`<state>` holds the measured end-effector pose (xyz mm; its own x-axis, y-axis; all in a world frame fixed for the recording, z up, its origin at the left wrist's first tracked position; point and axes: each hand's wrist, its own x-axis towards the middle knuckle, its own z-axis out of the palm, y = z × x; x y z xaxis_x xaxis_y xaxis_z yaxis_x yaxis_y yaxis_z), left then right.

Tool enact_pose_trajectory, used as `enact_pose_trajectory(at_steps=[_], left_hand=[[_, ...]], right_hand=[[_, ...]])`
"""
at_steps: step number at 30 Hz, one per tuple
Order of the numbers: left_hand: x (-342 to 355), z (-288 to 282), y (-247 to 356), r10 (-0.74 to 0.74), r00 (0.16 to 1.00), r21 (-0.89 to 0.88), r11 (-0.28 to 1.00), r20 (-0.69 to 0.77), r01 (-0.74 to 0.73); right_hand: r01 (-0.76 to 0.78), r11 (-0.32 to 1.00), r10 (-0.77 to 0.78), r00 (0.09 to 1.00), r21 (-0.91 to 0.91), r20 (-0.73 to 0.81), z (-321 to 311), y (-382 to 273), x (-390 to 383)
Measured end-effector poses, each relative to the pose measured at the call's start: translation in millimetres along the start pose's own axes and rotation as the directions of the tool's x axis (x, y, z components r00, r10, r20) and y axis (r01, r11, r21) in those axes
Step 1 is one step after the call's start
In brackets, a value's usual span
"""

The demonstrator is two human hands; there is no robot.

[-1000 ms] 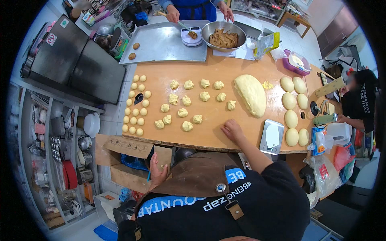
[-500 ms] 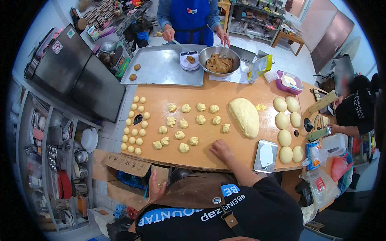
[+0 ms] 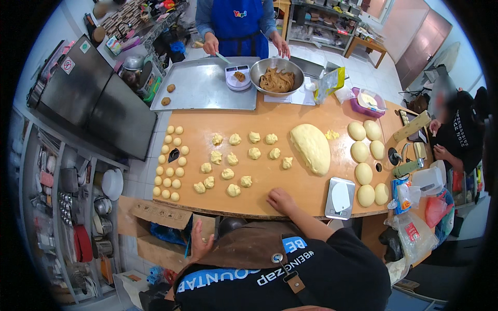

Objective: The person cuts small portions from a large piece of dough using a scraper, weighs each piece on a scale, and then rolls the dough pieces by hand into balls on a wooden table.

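My right hand [image 3: 281, 201] rests curled and closed on the wooden table, close to its front edge; whatever may lie under the palm is hidden. My left hand [image 3: 199, 241] is off the table beside the cardboard box [image 3: 162, 213], fingers spread and holding nothing. Several rough yellow dough pieces [image 3: 234, 190] lie ahead and to the left of my right hand. Beyond it to the right sits a large slab of dough [image 3: 310, 149]. A kitchen scale [image 3: 340, 198] stands to the right of that hand.
Small smooth dough balls [image 3: 176, 183] line the table's left end; larger rounds [image 3: 359, 152] are at the right. Across the table, a person in a blue apron holds a spatula near a small scale [image 3: 238, 78], a bowl of brown filling [image 3: 280, 80] and a metal tray [image 3: 207, 85].
My right hand has slid slightly toward the table's front edge, still curled. The co-worker at the right has drawn a hand back from the green cylinder. The whole view has shifted a little.
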<state>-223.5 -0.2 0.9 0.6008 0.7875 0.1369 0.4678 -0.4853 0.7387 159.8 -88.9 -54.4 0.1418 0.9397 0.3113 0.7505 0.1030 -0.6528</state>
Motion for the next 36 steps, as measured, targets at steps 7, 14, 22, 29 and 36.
enact_pose_trajectory(at_steps=[7,14,22,29,36], left_hand=[[-5,-5,16,-0.089,0.996,-0.044,0.995,0.000,0.089],[-7,-7,8,-0.054,0.999,-0.012,0.998,0.003,0.054],[-6,6,-2,-0.099,0.995,-0.091,0.991,0.023,0.101],[14,12,22,-0.156,0.986,-0.036,0.987,0.058,0.158],[32,29,46,-0.163,0.983,-0.074,0.983,0.086,0.170]], right_hand=[[-0.135,0.978,0.138,0.990,-0.158,0.008,-32,15,2],[-0.167,0.984,0.162,0.984,-0.067,-0.071,-37,0,-12],[-0.411,0.752,0.500,0.865,-0.516,0.040,-71,21,-39],[-0.599,0.672,0.408,0.790,-0.436,-0.457,-145,96,0],[-0.695,0.561,0.641,0.709,-0.450,-0.294,-198,190,25]])
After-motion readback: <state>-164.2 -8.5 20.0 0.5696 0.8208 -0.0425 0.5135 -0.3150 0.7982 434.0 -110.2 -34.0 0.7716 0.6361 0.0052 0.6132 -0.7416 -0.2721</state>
